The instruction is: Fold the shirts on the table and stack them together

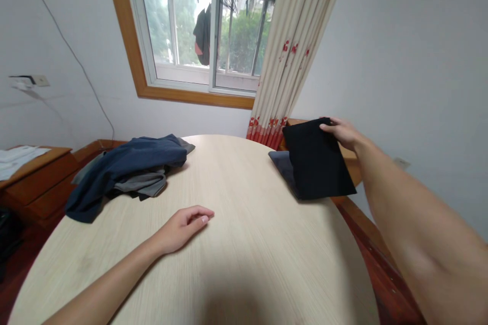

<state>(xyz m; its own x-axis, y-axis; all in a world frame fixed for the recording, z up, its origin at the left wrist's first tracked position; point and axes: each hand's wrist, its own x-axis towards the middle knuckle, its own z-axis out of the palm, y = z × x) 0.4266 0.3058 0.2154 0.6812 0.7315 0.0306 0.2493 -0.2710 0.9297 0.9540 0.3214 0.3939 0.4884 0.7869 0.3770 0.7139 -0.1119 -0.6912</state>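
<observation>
My right hand (341, 132) pinches the top corner of a folded black garment (318, 162) between thumb and fingers. The black cloth hangs flat and tilted, its lower edge close to the right side of the table. Behind it lies a folded dark grey-blue cloth (281, 162), partly covered by the black one. My left hand (186, 227) rests on the round table (244, 244), fingers loosely curled, with a gap to the thumb and nothing held. Left of it sits a rumpled pile of clothes, a navy garment (148, 157) on top of a grey garment (143, 183).
A window (209, 25) and a cream curtain (292, 45) with red flowers are beyond the table. Wooden cabinets stand at the left (38, 183) and behind the black cloth. A cable (76, 56) runs down the left wall.
</observation>
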